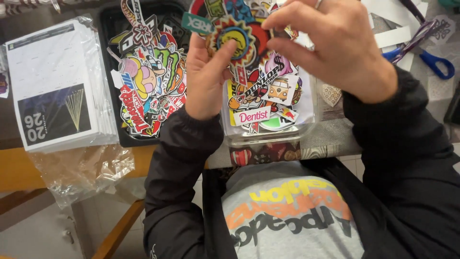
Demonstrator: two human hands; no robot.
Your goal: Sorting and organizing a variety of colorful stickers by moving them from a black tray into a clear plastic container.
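A round sticker (pixel 233 39) with a jagged sun-like edge, a blue ring and a yellow centre is held up above a clear plastic tray (pixel 306 125) heaped with colourful stickers. The left hand (pixel 207 76) grips the round sticker from below, thumb pressed across its face and fingers curled behind it. The right hand (pixel 330 45), a ring on one finger, comes in from the other side of the round sticker with its fingertips pinched together at the sticker's upper edge; whether they hold a backing layer or the edge itself cannot be made out. Both arms wear black jacket sleeves. To the left of the clear tray lies a black tray (pixel 111 29) also full of stickers, and further left a stack of white printed booklets (pixel 52 62) in torn plastic wrap. To the right of the clear tray, blue-handled scissors (pixel 438 64) lie on the table (pixel 330 136).
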